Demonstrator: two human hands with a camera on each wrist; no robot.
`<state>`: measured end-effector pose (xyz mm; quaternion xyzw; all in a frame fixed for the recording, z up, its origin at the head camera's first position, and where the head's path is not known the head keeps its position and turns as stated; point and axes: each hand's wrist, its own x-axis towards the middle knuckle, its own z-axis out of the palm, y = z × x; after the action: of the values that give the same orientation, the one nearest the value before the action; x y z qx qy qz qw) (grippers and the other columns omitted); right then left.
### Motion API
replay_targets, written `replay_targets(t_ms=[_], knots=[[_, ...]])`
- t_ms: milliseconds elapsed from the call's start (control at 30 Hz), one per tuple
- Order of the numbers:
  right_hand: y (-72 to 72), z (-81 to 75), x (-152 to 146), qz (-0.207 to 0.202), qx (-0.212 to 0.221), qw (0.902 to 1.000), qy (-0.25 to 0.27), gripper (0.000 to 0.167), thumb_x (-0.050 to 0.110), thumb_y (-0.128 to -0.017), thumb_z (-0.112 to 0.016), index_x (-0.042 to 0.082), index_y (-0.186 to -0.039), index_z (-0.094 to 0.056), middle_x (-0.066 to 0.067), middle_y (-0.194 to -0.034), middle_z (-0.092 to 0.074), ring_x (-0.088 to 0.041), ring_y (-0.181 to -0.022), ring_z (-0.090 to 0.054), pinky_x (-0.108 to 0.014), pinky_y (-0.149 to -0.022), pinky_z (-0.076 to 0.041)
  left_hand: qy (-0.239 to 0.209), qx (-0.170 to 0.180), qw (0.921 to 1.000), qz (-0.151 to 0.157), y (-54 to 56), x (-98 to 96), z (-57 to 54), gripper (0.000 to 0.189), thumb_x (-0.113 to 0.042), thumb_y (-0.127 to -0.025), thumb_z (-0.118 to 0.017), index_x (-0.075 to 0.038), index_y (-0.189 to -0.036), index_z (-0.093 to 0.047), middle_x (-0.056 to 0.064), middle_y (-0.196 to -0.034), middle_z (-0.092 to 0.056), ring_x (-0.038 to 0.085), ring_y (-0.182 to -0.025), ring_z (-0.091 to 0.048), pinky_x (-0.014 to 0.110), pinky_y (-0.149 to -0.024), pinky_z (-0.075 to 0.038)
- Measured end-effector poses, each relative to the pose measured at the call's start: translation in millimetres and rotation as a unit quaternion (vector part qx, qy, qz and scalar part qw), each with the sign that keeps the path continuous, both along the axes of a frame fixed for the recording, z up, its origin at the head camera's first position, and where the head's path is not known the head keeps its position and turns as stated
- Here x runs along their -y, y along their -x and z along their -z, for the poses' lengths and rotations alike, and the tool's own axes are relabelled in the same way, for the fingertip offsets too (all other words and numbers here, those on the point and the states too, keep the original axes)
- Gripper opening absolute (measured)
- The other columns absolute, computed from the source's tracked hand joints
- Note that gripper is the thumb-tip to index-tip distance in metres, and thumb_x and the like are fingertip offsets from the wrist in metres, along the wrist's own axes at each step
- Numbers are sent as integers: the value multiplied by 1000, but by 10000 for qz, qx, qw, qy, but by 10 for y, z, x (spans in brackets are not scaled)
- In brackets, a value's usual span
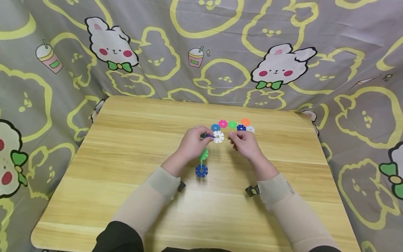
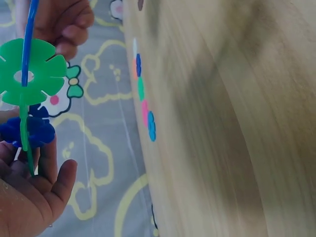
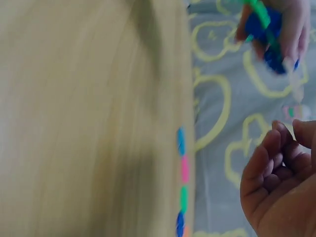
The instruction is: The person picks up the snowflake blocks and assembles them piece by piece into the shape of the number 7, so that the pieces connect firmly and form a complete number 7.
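My left hand (image 1: 192, 141) grips a joined piece of notched plastic discs by a dark blue disc (image 2: 39, 132), partly hidden by the fingers. A white disc (image 1: 218, 137) sticks out from it toward the right. Below the hand hang a green disc (image 1: 204, 154) and, lower down, a blue disc (image 1: 201, 170), linked by another green disc seen nearly edge-on. My right hand (image 1: 244, 143) is just right of the white disc, apart from it. Its fingers (image 3: 261, 173) are loosely curled, and nothing shows between them and the thumb.
On the wooden table (image 1: 119, 140), behind the hands, lie loose discs: light blue (image 1: 215, 127), pink (image 1: 223, 124), green (image 1: 232, 125), dark blue (image 1: 241, 128), orange (image 1: 245, 121) and white (image 1: 250, 129). A patterned curtain (image 1: 157, 80) hangs along the far edge and sides.
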<state>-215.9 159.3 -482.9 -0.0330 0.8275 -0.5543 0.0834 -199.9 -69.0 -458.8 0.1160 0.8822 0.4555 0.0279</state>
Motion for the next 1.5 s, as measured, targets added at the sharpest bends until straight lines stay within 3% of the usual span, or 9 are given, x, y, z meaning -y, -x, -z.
replay_targets(t_ms=[133,300,533,733,1067,1333,1500], knots=[[114,124,-143,326,-126,9984,-449,35,20,-110,-60,-13,-107,-74,-24,-92,-70,-17,-68,-60,-23,-59,-52,-70,64,9998,-177,0,30,17,4,-14,-101,-75,-12,-104,-75,-1,-116,-72,19,-103,-66,38,-93,-56],[262,269,-271,551,21,9956,-760,34,23,-109,-62,-10,-109,-74,-22,-99,-72,-17,-72,-59,-22,-60,-50,-208,141,9992,-309,1,68,37,5,-13,-101,-74,-12,-105,-75,0,-118,-71,20,-102,-65,38,-91,-57],[396,348,-330,817,187,9915,-993,32,22,-107,-63,-7,-116,-72,-21,-103,-69,-23,-82,-60,-24,-65,-51,-242,152,9991,-314,11,76,45,5,-14,-101,-74,-12,-106,-74,0,-117,-72,19,-100,-65,37,-88,-57],[508,430,-344,883,141,9855,-1445,31,21,-106,-64,-6,-118,-71,-18,-106,-68,-26,-91,-58,-37,-81,-51,-256,128,9992,-281,20,79,40,6,-14,-101,-74,-11,-106,-74,0,-111,-72,19,-95,-65,35,-84,-57],[669,563,-343,812,-56,9684,-2359,38,25,-104,-67,-2,-130,-67,-17,-103,-68,-30,-88,-62,-43,-78,-51,-326,157,9989,-309,21,77,42,7,-13,-101,-75,-10,-107,-75,1,-110,-72,19,-91,-64,33,-78,-56],[780,583,-351,795,106,9561,-2817,53,34,-103,-68,-2,-143,-61,-23,-131,-68,-41,-120,-64,-57,-101,-52,-313,214,9988,-300,31,73,63,7,-14,-101,-75,-10,-107,-75,2,-110,-72,19,-92,-64,34,-80,-56],[800,596,-356,820,125,9500,-3010,55,36,-103,-70,-2,-141,-63,-23,-138,-66,-43,-127,-61,-58,-104,-50,-300,187,9989,-313,36,76,81,7,-14,-101,-75,-10,-106,-75,2,-111,-72,19,-92,-64,35,-82,-56]])
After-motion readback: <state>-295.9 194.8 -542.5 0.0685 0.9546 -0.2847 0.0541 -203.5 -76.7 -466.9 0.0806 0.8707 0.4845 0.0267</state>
